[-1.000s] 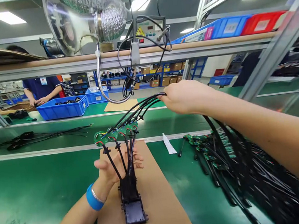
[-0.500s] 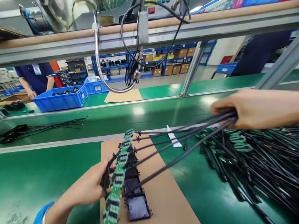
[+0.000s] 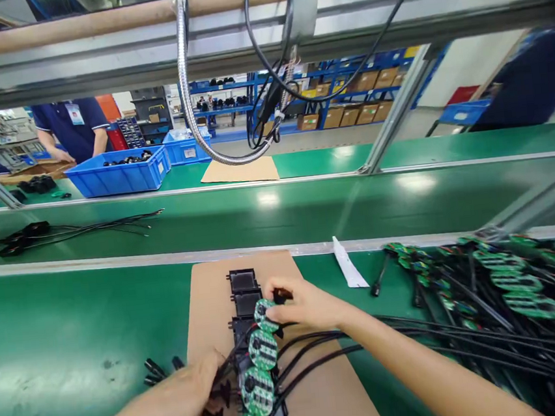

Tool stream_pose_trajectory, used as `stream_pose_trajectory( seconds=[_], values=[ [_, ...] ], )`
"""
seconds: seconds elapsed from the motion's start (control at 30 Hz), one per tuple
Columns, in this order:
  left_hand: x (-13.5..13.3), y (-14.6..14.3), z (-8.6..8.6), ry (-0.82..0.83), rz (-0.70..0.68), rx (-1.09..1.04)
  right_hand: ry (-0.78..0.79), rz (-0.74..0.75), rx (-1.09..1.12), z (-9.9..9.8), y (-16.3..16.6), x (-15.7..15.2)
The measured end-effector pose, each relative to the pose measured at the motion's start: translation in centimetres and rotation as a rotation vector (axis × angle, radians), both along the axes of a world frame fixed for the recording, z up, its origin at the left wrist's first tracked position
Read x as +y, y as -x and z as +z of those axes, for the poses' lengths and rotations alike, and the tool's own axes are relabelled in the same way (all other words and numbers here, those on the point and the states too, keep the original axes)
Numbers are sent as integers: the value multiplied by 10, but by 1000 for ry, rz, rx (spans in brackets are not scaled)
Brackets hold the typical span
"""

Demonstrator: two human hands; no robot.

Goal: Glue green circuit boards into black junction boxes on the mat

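A row of round green circuit boards (image 3: pixel 256 367) with black cables lies over a line of black plastic housings (image 3: pixel 244 288) on a brown cardboard mat (image 3: pixel 208 300). My right hand (image 3: pixel 300 305) pinches the edge of the farthest board in the row. My left hand (image 3: pixel 179 407), wearing a blue wristband, is closed on the black cable ends and clips at the near end of the row. The cables run off to the right across the mat.
A large heap of similar boards and black cables (image 3: pixel 487 299) lies at the right. A white slip (image 3: pixel 349 263) sits behind the mat. Across the conveyor (image 3: pixel 278 214) are loose cables (image 3: pixel 64 232), blue bins (image 3: pixel 117 174) and another person (image 3: pixel 73 126). A flexible metal hose (image 3: pixel 194 111) hangs overhead.
My right hand let go of the far cable bundle and came in to the boards. The boards were laid down onto the housings. The view tilted downward.
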State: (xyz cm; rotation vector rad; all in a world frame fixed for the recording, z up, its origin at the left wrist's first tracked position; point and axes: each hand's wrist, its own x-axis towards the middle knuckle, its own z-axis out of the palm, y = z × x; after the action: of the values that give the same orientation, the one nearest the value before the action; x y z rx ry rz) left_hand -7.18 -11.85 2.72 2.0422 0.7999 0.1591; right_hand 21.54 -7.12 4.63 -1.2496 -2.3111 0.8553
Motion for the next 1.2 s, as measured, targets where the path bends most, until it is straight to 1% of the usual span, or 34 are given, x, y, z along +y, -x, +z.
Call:
stream_pose_trajectory(
  seconds=[0.03, 0.07, 0.1, 0.13, 0.2, 0.23, 0.3, 0.33, 0.37, 0.47, 0.53, 0.63, 0.7, 0.77, 0.83, 0.9, 0.93, 0.97, 1.0, 1.07, 1.1, 1.13, 1.2],
  values=[
    [6, 2, 2, 162, -43, -36, 1, 14, 10, -3, -1, 0],
    [13, 3, 2, 317, -41, -73, -1, 26, 16, -6, -2, -2],
    [19, 2, 0, 441, 12, -109, -4, 34, 16, -9, -3, -4],
    [24, 0, -5, 519, 97, -141, -4, 39, 12, -12, -3, -6],
    [32, -6, -17, 556, 264, -181, 0, 38, -1, -17, 0, -10],
    [35, -8, -22, 552, 307, -195, 2, 33, -9, -18, 2, -10],
    [42, -12, -27, 545, 327, -199, 10, 22, -17, -20, 4, -7],
    [46, -13, -27, 481, 333, -171, 12, 10, -13, -19, 3, -3],
    [53, -13, -24, 367, 345, -124, 12, -9, -3, -18, 1, 2],
    [79, -14, -13, -96, 393, 32, 14, -75, 40, -16, -13, 26],
    [98, -16, -12, -299, 432, 78, 13, -115, 43, -20, -21, 41],
    [116, -20, -23, -475, 466, 136, -18, -164, 1, -36, -26, 55],
    [119, -21, -33, -565, 479, 176, -76, -187, -29, -48, -25, 58],
    [117, -22, -39, -633, 481, 207, -152, -205, -51, -56, -23, 57],
    [113, -20, -38, -676, 468, 228, -224, -226, -59, -56, -20, 52],
    [104, -17, -29, -694, 437, 238, -275, -241, -52, -49, -14, 40],
    [99, -15, -24, -686, 399, 229, -290, -235, -43, -43, -10, 31],
    [92, -13, -18, -650, 330, 203, -292, -216, -35, -37, -4, 20],
    [84, -11, -13, -577, 232, 166, -274, -182, -33, -31, 2, 8],
    [69, -8, -7, -354, 25, 94, -182, -97, -49, -20, 16, -16],
    [63, -6, -6, -244, -45, 72, -128, -62, -56, -16, 23, -26],
    [57, -5, -5, -157, -78, 64, -83, -40, -57, -14, 28, -35],
    [51, -4, -6, -76, -66, 66, -53, -25, -26, -13, 36, -47]
  ],
)
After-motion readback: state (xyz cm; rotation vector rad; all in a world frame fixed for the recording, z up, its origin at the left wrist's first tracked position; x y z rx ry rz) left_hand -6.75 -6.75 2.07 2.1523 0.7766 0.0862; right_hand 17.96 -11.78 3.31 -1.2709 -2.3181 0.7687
